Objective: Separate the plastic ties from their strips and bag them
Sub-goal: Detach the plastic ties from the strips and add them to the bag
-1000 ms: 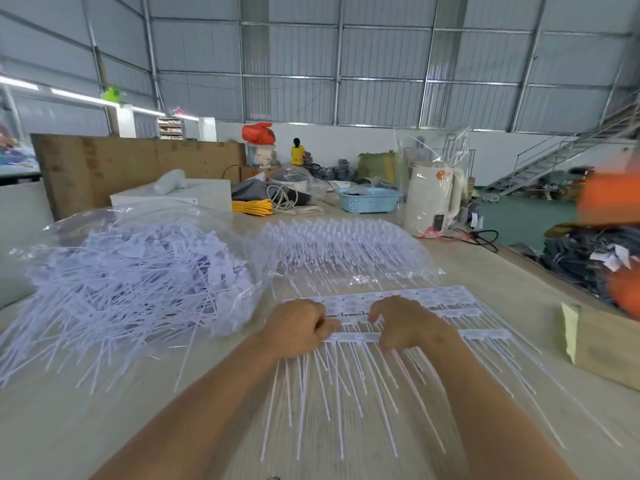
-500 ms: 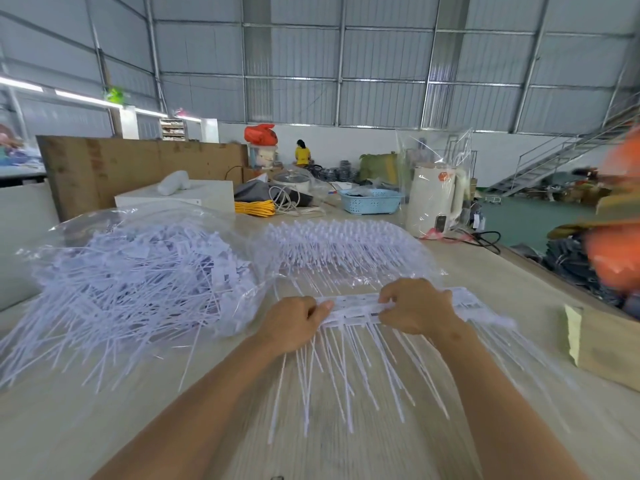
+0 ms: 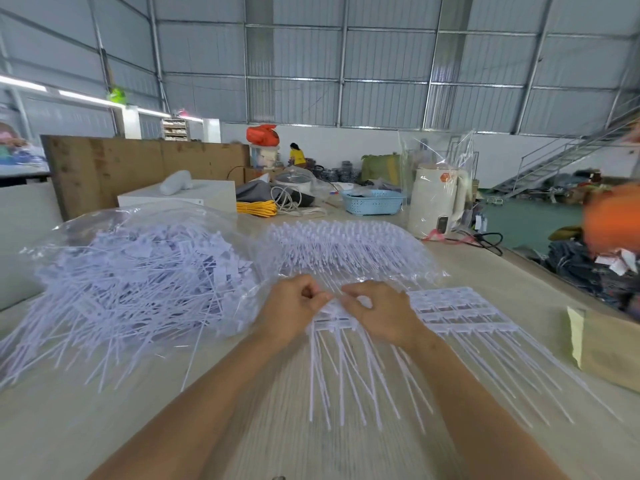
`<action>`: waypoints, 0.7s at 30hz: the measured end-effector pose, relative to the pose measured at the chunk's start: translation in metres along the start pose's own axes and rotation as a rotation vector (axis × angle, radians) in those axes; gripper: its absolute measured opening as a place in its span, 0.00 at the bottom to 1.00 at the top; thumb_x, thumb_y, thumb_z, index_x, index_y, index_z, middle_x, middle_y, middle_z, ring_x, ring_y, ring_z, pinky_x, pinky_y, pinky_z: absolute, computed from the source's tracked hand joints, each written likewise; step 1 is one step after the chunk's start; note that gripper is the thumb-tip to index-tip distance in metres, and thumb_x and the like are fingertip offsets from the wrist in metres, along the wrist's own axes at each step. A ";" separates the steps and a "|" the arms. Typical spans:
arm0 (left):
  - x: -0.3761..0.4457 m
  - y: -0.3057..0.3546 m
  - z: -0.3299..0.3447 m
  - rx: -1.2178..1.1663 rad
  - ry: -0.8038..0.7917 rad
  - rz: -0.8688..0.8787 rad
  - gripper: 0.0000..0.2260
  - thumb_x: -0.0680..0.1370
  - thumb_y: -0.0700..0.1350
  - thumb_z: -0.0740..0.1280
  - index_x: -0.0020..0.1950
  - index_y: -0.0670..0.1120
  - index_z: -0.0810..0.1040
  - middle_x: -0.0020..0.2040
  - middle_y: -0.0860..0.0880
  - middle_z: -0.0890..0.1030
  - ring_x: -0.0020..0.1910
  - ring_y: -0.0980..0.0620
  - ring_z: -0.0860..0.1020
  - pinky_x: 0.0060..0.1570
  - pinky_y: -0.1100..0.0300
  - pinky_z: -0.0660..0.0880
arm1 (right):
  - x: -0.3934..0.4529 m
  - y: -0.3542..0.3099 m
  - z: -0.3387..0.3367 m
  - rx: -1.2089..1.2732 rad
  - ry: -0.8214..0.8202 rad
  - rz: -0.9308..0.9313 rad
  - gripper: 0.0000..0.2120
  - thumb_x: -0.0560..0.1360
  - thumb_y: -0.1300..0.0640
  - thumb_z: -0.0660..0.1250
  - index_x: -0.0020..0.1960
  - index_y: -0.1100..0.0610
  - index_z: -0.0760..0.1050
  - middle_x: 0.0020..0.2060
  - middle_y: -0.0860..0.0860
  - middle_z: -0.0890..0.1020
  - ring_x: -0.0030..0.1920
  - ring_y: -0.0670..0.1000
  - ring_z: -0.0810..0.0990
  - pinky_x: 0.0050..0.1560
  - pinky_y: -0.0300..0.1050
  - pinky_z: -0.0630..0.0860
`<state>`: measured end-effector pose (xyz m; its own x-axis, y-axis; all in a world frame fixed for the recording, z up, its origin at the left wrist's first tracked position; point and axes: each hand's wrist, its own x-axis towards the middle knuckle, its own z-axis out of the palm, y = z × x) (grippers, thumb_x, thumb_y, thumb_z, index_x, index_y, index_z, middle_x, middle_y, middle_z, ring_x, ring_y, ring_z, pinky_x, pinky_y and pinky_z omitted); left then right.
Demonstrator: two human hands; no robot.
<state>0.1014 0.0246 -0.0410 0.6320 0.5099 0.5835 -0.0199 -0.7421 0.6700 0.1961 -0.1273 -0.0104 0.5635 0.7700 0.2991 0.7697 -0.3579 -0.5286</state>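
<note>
At centre, left hand (image 3: 292, 308) and right hand (image 3: 377, 313) pinch one strip (image 3: 332, 315). Bag (image 3: 138, 268) at left looks well filled; strips (image 3: 457, 310) at right remain.

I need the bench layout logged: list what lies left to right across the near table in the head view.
Clear bag of loose ties → left hand → right hand, both gripping the strip of ties → more strips lying flat → brown cardboard box.
</note>
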 end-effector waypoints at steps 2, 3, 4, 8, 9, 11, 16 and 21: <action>0.001 0.005 0.003 -0.083 0.029 -0.045 0.09 0.72 0.49 0.73 0.37 0.56 0.73 0.34 0.59 0.80 0.34 0.64 0.77 0.39 0.64 0.72 | -0.001 -0.010 0.012 -0.026 -0.068 -0.076 0.08 0.77 0.46 0.61 0.50 0.44 0.78 0.48 0.42 0.81 0.54 0.49 0.76 0.65 0.58 0.62; 0.002 0.008 0.003 -0.150 0.055 -0.097 0.08 0.72 0.52 0.73 0.38 0.56 0.74 0.36 0.58 0.81 0.35 0.61 0.78 0.40 0.62 0.74 | -0.001 -0.012 0.015 -0.005 -0.075 -0.101 0.07 0.77 0.48 0.63 0.42 0.47 0.76 0.39 0.43 0.78 0.46 0.50 0.75 0.58 0.53 0.68; 0.002 0.010 0.003 -0.211 0.072 -0.155 0.08 0.72 0.54 0.72 0.39 0.56 0.75 0.36 0.56 0.81 0.35 0.59 0.79 0.41 0.57 0.77 | -0.002 -0.013 0.016 0.052 -0.052 -0.118 0.09 0.77 0.51 0.65 0.38 0.49 0.73 0.33 0.45 0.74 0.40 0.51 0.73 0.49 0.48 0.70; 0.001 0.017 -0.001 -0.109 -0.024 -0.285 0.20 0.74 0.63 0.65 0.26 0.54 0.77 0.23 0.53 0.78 0.24 0.57 0.77 0.33 0.57 0.76 | -0.003 -0.010 0.012 0.209 0.096 -0.133 0.06 0.72 0.58 0.71 0.40 0.59 0.75 0.34 0.51 0.74 0.36 0.50 0.72 0.39 0.46 0.68; 0.000 0.019 -0.002 -0.130 -0.046 -0.319 0.21 0.74 0.62 0.65 0.25 0.52 0.77 0.22 0.52 0.78 0.24 0.55 0.77 0.33 0.57 0.76 | -0.003 -0.011 0.013 0.232 0.098 -0.134 0.07 0.72 0.59 0.71 0.40 0.61 0.75 0.34 0.52 0.75 0.36 0.50 0.72 0.40 0.47 0.68; -0.002 0.021 -0.004 -0.244 -0.094 -0.373 0.19 0.75 0.59 0.67 0.31 0.47 0.77 0.24 0.49 0.79 0.24 0.51 0.79 0.31 0.56 0.78 | -0.002 -0.013 0.017 0.281 0.062 -0.124 0.08 0.71 0.61 0.71 0.41 0.65 0.75 0.35 0.58 0.77 0.37 0.52 0.73 0.40 0.48 0.70; -0.010 0.036 -0.005 -0.239 -0.207 -0.341 0.17 0.79 0.52 0.63 0.34 0.43 0.74 0.20 0.50 0.76 0.17 0.58 0.72 0.20 0.69 0.67 | -0.005 -0.014 0.021 0.312 0.043 -0.118 0.04 0.70 0.62 0.72 0.42 0.63 0.80 0.40 0.55 0.83 0.44 0.56 0.81 0.48 0.52 0.77; -0.003 0.046 -0.007 0.043 -0.185 -0.286 0.20 0.82 0.50 0.58 0.30 0.47 0.72 0.15 0.53 0.70 0.15 0.61 0.68 0.20 0.72 0.64 | -0.005 -0.015 0.022 0.217 0.161 -0.132 0.06 0.68 0.59 0.73 0.36 0.51 0.78 0.29 0.41 0.77 0.32 0.42 0.75 0.37 0.43 0.71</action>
<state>0.0936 -0.0085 -0.0085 0.7373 0.6153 0.2790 0.2083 -0.5999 0.7725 0.1752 -0.1137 -0.0210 0.5163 0.7025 0.4899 0.7674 -0.1254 -0.6288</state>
